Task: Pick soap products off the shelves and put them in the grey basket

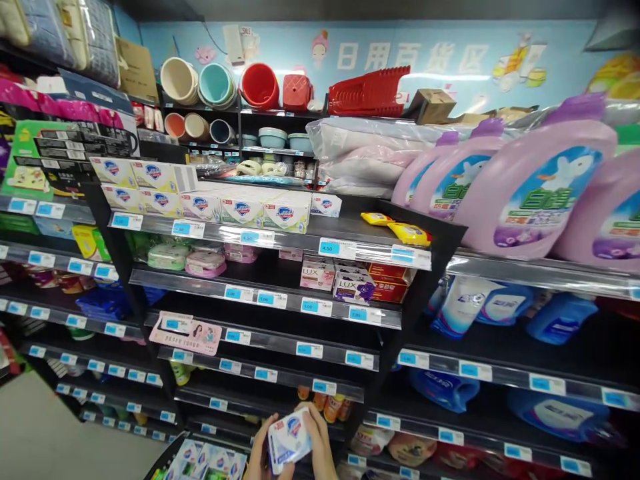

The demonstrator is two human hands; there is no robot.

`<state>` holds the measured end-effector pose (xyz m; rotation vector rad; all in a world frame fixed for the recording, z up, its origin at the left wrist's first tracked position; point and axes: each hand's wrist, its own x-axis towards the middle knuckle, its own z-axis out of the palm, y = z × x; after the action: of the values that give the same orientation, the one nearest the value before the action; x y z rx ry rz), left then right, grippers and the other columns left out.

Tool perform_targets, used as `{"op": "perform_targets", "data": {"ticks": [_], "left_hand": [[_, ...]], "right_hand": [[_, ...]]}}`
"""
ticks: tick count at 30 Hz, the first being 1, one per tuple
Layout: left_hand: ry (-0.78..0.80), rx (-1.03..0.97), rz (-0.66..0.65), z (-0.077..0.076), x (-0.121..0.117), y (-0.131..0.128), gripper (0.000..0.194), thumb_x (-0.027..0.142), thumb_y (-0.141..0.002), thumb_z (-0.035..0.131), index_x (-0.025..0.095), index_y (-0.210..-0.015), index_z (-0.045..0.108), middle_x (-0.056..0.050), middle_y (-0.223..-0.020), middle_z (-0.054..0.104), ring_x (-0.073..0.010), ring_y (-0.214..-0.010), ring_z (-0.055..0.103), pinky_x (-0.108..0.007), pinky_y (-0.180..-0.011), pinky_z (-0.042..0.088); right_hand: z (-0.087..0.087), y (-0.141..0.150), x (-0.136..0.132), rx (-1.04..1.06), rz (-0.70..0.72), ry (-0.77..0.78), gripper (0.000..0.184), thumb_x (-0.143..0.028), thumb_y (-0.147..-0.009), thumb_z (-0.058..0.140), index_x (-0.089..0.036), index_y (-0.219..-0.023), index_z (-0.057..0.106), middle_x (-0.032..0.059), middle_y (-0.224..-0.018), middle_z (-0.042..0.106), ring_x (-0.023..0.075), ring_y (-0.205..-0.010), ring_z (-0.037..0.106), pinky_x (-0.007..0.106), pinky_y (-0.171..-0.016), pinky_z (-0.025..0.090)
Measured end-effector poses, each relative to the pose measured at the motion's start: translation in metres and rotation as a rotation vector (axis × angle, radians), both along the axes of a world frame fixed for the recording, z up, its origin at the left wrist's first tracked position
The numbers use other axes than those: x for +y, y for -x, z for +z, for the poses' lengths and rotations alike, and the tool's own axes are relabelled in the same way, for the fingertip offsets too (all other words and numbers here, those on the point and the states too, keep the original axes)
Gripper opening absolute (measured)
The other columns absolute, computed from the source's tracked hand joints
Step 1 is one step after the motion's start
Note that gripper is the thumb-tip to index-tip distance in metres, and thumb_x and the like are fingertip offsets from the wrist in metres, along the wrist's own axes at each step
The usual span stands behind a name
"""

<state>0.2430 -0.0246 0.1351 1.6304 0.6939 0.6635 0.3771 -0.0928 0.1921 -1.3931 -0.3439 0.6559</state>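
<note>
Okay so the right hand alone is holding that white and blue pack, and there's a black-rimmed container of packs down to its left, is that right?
Not quite: the head view shows the left hand gripping the white and blue pack along with the right hand. The black-rimmed container of packs is down to the left, as you say.

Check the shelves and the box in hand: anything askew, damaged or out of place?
Yes: two yellow packets lie loose and at angles on the right of the upper shelf, unlike the neat rows of soap boxes to their left. The white box between the left hand and right hand shows no visible damage.
</note>
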Motion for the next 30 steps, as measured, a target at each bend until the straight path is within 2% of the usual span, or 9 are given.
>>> {"op": "perform_targets", "data": {"ticks": [2,5,8,11,16,19,24,30], "left_hand": [[0.044,-0.099,0.057,0.006,-0.014,-0.003,0.094,0.085,-0.083,0.056,0.037,-0.163,0.044,-0.008,-0.168,0.047,-0.0388,-0.151,0.049,-0.042,-0.113,0.057],[0.07,-0.143,0.136,0.026,-0.029,0.009,0.077,0.071,-0.089,0.067,0.034,-0.154,0.055,-0.013,-0.169,0.042,-0.0397,-0.153,0.046,-0.044,-0.108,0.06],[0.066,-0.149,0.13,0.053,-0.034,0.027,0.071,0.06,-0.085,0.081,0.031,-0.147,0.062,-0.016,-0.158,0.05,-0.0381,-0.148,0.05,-0.046,-0.109,0.058],[0.044,-0.13,0.124,0.069,-0.031,0.036,0.077,0.062,-0.077,0.087,0.027,-0.143,0.066,-0.017,-0.15,0.053,-0.0371,-0.143,0.053,-0.046,-0.106,0.059],[-0.037,-0.132,0.096,0.069,-0.032,0.043,0.075,0.059,-0.079,0.088,0.027,-0.142,0.065,-0.016,-0.147,0.054,-0.0335,-0.135,0.057,-0.044,-0.101,0.059],[-0.04,-0.156,0.103,0.066,-0.037,0.048,0.073,0.057,-0.08,0.089,0.028,-0.142,0.065,-0.015,-0.146,0.053,-0.0305,-0.127,0.06,-0.041,-0.097,0.06],[0.013,-0.176,0.124,0.065,-0.044,0.055,0.071,0.054,-0.079,0.09,0.029,-0.141,0.066,-0.014,-0.146,0.053,-0.0274,-0.117,0.063,-0.039,-0.092,0.061],[0.118,-0.233,0.125,0.062,-0.051,0.061,0.069,0.047,-0.081,0.091,0.03,-0.142,0.064,-0.013,-0.148,0.048,-0.0264,-0.121,0.062,-0.038,-0.097,0.059]], "right_hand": [[-0.007,-0.003,-0.006,-0.023,-0.011,-0.054,0.054,-0.083,-0.072,0.068,-0.033,-0.088,0.076,0.0043,-0.091,0.073,0.0332,-0.085,0.072,0.045,-0.078,0.062],[-0.009,0.0,-0.015,-0.06,-0.066,-0.123,0.055,-0.078,-0.076,0.069,-0.025,-0.088,0.075,0.0065,-0.088,0.073,0.0281,-0.078,0.07,0.038,-0.072,0.058],[0.004,0.008,-0.023,-0.132,-0.113,-0.149,0.049,-0.069,-0.082,0.07,-0.02,-0.089,0.074,0.008,-0.091,0.073,0.0243,-0.081,0.068,0.033,-0.073,0.055],[0.016,0.013,-0.025,-0.206,-0.094,-0.151,0.044,-0.063,-0.086,0.066,-0.019,-0.088,0.072,0.0061,-0.086,0.071,0.0212,-0.076,0.063,0.03,-0.068,0.049],[0.014,0.017,-0.027,-0.252,-0.083,-0.149,0.039,-0.057,-0.089,0.059,-0.019,-0.089,0.07,0.0054,-0.087,0.07,0.0211,-0.078,0.062,0.031,-0.071,0.047],[0.01,0.021,-0.031,-0.262,-0.053,-0.132,0.038,-0.055,-0.09,0.058,-0.019,-0.091,0.07,0.0043,-0.085,0.069,0.0192,-0.073,0.058,0.03,-0.067,0.044],[0.008,0.03,-0.034,-0.24,-0.021,-0.129,0.036,-0.053,-0.091,0.059,-0.019,-0.092,0.07,0.0027,-0.083,0.066,0.0176,-0.069,0.055,0.029,-0.064,0.041],[0.009,0.037,-0.038,-0.186,0.006,-0.118,0.037,-0.055,-0.092,0.062,-0.02,-0.098,0.071,0.002,-0.084,0.065,0.0169,-0.07,0.053,0.028,-0.064,0.041]]}}
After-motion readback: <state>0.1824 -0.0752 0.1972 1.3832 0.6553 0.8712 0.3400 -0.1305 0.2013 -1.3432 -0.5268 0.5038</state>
